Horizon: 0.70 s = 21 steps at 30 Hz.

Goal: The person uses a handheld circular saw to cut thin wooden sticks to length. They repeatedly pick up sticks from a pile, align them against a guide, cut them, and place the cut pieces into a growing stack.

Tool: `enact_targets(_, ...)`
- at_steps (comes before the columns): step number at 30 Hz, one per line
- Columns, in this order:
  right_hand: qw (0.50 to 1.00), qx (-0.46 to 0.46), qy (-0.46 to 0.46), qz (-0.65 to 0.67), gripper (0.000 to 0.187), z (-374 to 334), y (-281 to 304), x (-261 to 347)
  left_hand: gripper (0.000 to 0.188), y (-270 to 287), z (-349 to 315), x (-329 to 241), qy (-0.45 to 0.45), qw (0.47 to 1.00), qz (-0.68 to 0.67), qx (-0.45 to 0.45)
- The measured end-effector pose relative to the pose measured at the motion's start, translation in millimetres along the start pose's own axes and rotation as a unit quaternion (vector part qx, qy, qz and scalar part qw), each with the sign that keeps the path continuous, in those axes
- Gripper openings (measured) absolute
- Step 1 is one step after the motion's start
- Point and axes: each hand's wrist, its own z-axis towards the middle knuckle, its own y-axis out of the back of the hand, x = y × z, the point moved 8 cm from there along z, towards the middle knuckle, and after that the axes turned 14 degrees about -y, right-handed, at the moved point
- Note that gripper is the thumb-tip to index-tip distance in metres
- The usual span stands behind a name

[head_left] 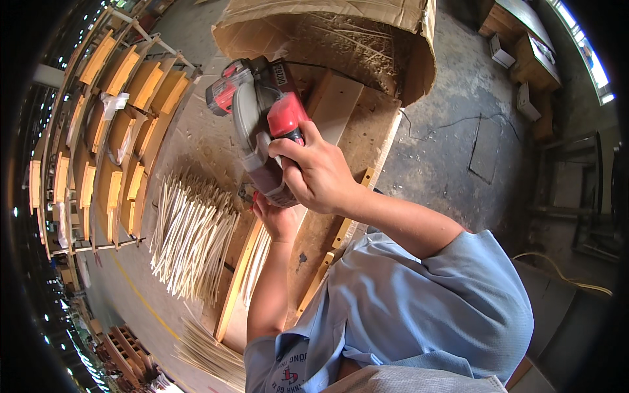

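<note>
A red and grey miter saw stands at the middle of the view above a wooden bench. My right hand is closed around its handle, below the red housing. Lower down, my left hand is beside the saw's guard, by a small red part. Its fingers are curled, and the guard hides part of them, so I cannot make out what they hold. Thin pale wooden sticks lie beside my left forearm, along a yellowish wooden strip. A large bundle of similar sticks lies to the left.
Behind the saw, a big cardboard box holds scraps and sawdust. A rack loaded with wooden parts stands at the left. More thin sticks lie at the lower left. A dark cable runs over the concrete floor at the right.
</note>
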Motion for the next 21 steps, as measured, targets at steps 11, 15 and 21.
enact_targets(11, 1.0, -0.01, 0.019, 0.004, 0.037, -7, -2, -5, 0.048, -7, -6, 6, 0.025, 0.999, -0.003, 0.024)
enact_targets(15, 1.0, -0.006, 0.02, 0.005, 0.038, -9, -4, -6, 0.049, -9, -11, 12, 0.067, 0.997, -0.035, 0.003)
enact_targets(21, 1.0, -0.009, 0.022, 0.015, 0.038, -13, -2, -8, 0.047, -2, -5, 3, 0.029, 0.999, -0.033, -0.008)
